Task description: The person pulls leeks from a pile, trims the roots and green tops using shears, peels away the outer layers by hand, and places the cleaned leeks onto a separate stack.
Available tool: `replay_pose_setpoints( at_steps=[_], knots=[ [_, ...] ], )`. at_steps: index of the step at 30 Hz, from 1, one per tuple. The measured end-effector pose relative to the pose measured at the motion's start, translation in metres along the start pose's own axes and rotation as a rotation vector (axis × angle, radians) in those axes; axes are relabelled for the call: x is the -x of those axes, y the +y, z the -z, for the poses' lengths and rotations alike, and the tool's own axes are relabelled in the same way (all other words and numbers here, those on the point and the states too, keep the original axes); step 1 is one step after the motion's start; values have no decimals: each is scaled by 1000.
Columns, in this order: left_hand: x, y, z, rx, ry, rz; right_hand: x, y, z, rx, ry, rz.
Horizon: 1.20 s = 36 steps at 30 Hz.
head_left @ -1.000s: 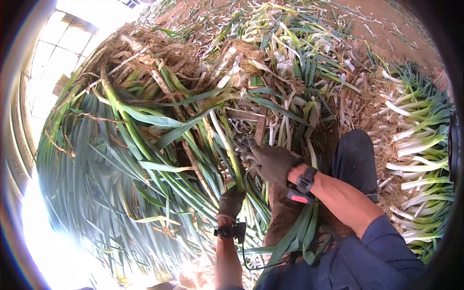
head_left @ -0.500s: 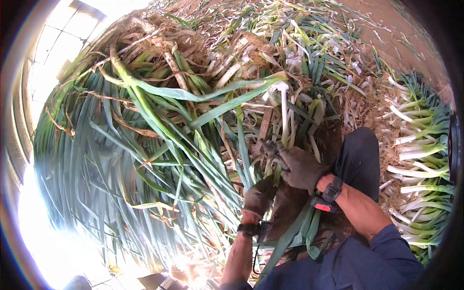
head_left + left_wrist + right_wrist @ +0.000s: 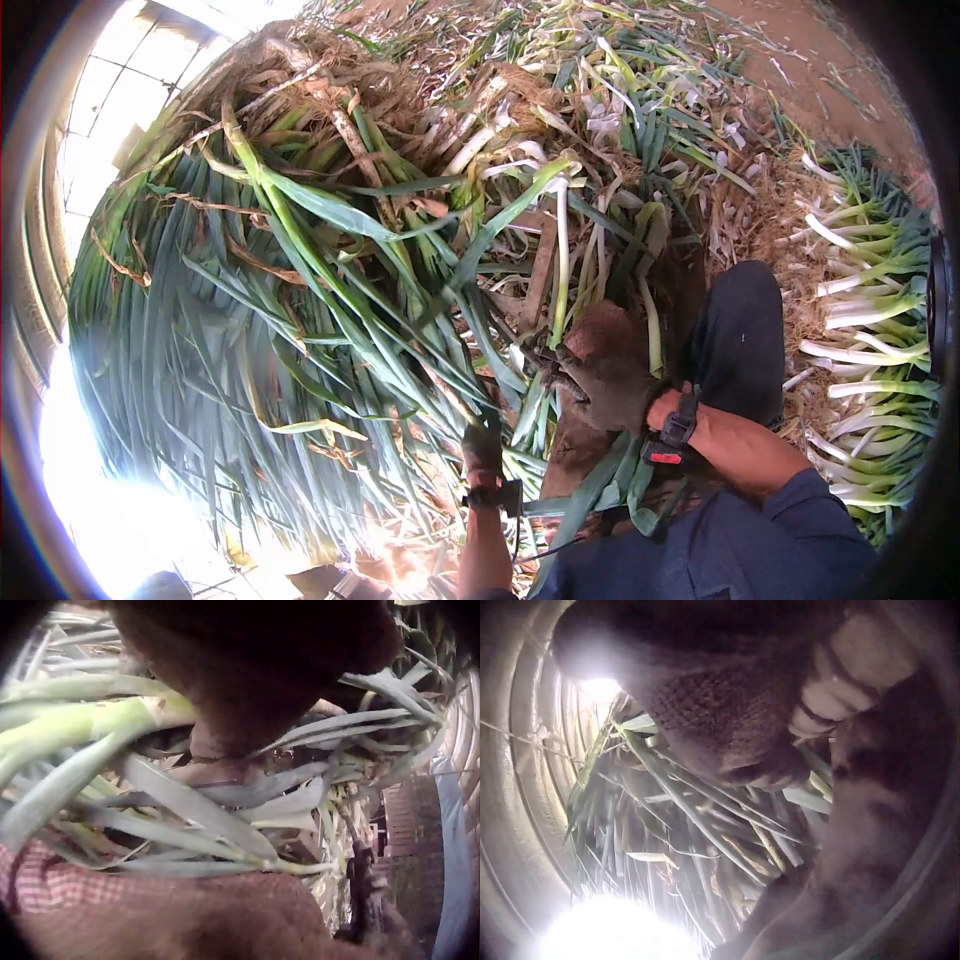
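Observation:
In the head view my gloved right hand (image 3: 608,385) is curled at the lower end of an upright leek (image 3: 561,250), white end up; its fingers are partly hidden. My gloved left hand (image 3: 482,450) is lower left, among green leaves at the edge of a large leek pile (image 3: 230,330); its fingertips are hidden. The left wrist view shows the dark left glove (image 3: 255,667) above a thick pale-green stalk (image 3: 90,724) and loose leaves. In the right wrist view the knitted right glove (image 3: 727,712) has bent fingers, with leaves behind it.
Leeks lie in a row (image 3: 870,330) at the right, white ends inward. Trimmed leaves and peelings (image 3: 620,90) cover the ground at the top. The person's dark-clothed knee (image 3: 740,335) is beside the right hand. Long leaves (image 3: 600,490) lie near the lap.
My left hand has moved away from the right one, left and down to the pile's leaves. The right hand has shifted slightly left and down, and the upright leek has moved left.

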State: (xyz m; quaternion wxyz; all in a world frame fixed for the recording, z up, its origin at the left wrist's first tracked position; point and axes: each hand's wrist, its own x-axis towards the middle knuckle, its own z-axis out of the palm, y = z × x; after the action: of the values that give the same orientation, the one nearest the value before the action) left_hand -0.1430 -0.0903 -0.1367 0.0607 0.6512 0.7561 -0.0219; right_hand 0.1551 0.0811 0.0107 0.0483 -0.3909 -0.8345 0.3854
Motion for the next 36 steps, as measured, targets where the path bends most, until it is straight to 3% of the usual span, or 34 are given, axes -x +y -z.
replay_pose_setpoints(
  at_steps=[4,5,7,10,11,12,15,16,17,18,19,20,21,23,26,32,36],
  knots=[
    [75,25,-8,1059,-182,433,5,-9,33,-38,-40,-104],
    [94,34,4,763,-308,337,5,-5,30,-29,-32,-96],
    [140,23,-22,662,-478,203,3,12,21,-10,31,-68],
    [125,47,11,741,-290,232,7,29,5,10,259,31],
    [108,53,19,750,-224,210,8,26,8,-29,257,-24],
    [87,39,0,805,-290,228,7,21,17,-67,261,-76],
    [-29,62,81,523,-259,80,2,10,44,-193,199,-227],
    [-64,70,96,524,-255,94,2,10,46,-187,216,-227],
    [-92,73,96,813,-284,204,3,11,48,-180,233,-229],
    [-123,80,109,776,-300,231,4,9,50,-156,211,-186],
    [-146,89,113,879,-251,230,5,6,50,-133,188,-143],
    [-162,100,125,800,-116,91,6,4,49,-111,163,-98],
    [-174,84,82,961,115,-70,8,5,41,-75,173,-65],
    [-166,94,103,1031,-75,133,8,3,30,0,192,4],
    [-138,70,66,1075,37,98,8,-7,59,-248,-109,-264],
    [-74,62,69,831,239,205,22,-16,40,-126,-433,-29],
    [-63,61,54,770,320,289,6,-21,47,-236,-314,-225]
  ],
)
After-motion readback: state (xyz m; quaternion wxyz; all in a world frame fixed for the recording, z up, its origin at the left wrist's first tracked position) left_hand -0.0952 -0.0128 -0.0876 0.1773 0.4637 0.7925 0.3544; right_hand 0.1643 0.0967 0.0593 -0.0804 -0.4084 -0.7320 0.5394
